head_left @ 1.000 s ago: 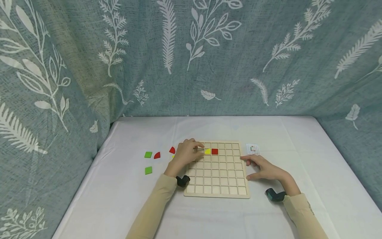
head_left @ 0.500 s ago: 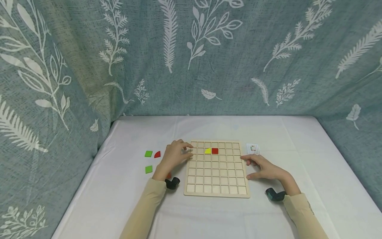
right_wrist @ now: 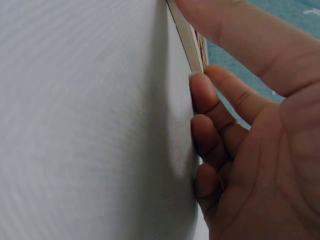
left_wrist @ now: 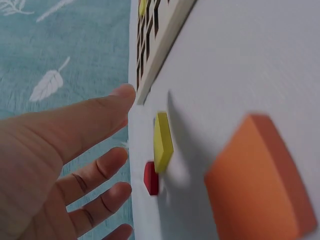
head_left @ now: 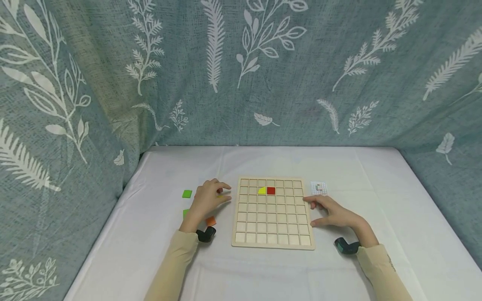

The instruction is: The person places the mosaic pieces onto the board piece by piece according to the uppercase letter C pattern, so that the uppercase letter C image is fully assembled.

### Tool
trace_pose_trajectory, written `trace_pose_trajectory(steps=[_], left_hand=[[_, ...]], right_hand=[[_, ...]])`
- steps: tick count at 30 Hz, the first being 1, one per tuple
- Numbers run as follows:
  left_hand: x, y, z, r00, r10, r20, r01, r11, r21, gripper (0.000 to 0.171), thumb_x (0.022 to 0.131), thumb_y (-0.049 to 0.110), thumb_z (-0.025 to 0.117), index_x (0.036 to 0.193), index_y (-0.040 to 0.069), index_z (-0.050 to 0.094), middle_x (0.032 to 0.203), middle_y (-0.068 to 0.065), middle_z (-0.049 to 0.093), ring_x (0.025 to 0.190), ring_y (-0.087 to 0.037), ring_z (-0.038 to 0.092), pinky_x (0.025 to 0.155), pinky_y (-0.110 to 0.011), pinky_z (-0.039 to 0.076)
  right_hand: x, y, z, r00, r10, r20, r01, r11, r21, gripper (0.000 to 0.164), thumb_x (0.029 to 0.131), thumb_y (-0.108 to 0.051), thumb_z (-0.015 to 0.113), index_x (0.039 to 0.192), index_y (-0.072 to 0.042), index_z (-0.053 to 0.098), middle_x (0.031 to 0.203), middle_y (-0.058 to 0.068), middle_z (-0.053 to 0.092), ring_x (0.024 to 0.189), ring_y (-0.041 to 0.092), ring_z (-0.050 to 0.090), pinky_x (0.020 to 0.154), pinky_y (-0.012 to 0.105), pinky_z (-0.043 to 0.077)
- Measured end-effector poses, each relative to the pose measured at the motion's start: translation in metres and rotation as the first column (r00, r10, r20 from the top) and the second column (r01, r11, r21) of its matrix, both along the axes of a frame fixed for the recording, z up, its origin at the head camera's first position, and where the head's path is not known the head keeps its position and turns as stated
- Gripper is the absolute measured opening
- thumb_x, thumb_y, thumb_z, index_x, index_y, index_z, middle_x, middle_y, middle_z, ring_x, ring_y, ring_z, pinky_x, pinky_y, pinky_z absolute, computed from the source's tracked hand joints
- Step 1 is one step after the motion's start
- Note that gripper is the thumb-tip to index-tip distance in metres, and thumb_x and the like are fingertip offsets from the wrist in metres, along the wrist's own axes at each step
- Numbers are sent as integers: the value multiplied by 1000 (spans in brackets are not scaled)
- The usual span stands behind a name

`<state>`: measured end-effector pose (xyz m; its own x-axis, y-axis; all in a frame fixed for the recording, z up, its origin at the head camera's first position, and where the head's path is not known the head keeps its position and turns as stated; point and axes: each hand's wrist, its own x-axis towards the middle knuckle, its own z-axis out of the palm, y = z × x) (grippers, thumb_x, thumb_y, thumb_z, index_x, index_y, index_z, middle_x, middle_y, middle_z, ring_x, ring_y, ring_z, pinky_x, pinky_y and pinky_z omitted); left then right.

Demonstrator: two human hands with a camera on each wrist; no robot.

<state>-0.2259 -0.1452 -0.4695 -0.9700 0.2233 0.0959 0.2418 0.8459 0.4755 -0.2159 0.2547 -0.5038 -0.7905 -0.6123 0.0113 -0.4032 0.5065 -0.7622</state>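
A pale wooden grid board (head_left: 257, 226) lies on the white table. In its second row from the back, a yellow quarter-round tile (head_left: 262, 191) sits beside a red square tile (head_left: 271, 191). My left hand (head_left: 205, 201) hovers left of the board, thumb and fingers apart, holding nothing. Under and around it lie loose tiles: an orange one (head_left: 211, 221), a yellow one (left_wrist: 162, 142) and a red one (left_wrist: 151, 178), the last two mostly hidden from the head view. My right hand (head_left: 333, 211) rests at the board's right edge, index finger and thumb touching it.
Two green square tiles lie to the left, one farther back (head_left: 187, 194) and one nearer (head_left: 185, 213), partly covered by the left hand. A small card with a printed coloured grid (head_left: 318, 188) lies behind the right hand. A leaf-patterned curtain (head_left: 241, 117) hangs behind the table.
My left hand has drawn back leftward from over the board to above the loose tiles, uncovering the board's left side. My right hand stays at the board's edge.
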Motion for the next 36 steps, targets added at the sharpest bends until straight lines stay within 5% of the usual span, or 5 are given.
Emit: trace_pose_trajectory(steps=[21, 36], left_hand=[[5, -24, -7, 998, 64, -10, -65, 993, -98, 29, 69, 28, 81, 93, 16, 72, 86, -2, 59, 81, -21, 50, 69, -37, 40], [4, -17, -4, 1000, 9, -24, -11, 997, -82, 26, 71, 29, 80, 91, 16, 71, 87, 0, 60, 84, -21, 50, 73, -40, 40]], right_hand=[[0, 0, 0, 1000, 8, -16, -8, 1000, -5, 72, 72, -25, 79, 132, -2, 47, 94, 1, 47, 90, 16, 37, 83, 25, 33], [0, 2, 0, 998, 36, -42, -37, 999, -25, 70, 73, -23, 79, 131, 1, 47, 93, 3, 47, 89, 17, 39, 81, 26, 34]])
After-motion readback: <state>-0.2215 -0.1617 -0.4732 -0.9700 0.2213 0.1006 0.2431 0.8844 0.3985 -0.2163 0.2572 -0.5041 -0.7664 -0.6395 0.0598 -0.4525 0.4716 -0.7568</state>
